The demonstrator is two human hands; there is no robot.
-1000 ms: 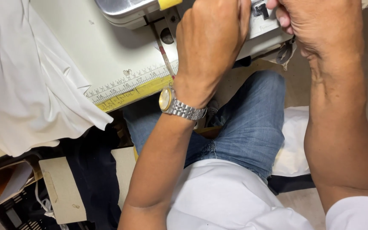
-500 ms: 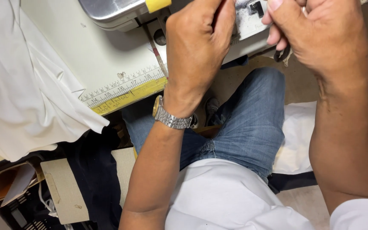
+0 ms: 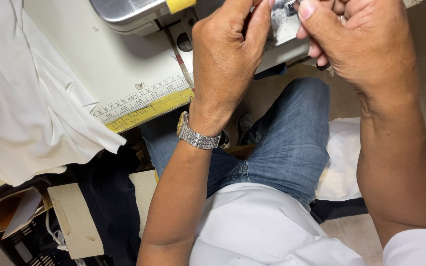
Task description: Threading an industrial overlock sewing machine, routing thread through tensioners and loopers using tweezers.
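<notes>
Now, from the head view, my left hand and right hand pinch a small metal part at the machine's front edge on the bench. It looks stiff, light and tiny, so I grip only with fingertips.

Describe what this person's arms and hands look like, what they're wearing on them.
Both forearms are bare. The left hand has a metal link-bracelet wristwatch with a gold-toned case at the wrist. The right hand shows no watch; a white short sleeve covers that upper arm.
</notes>
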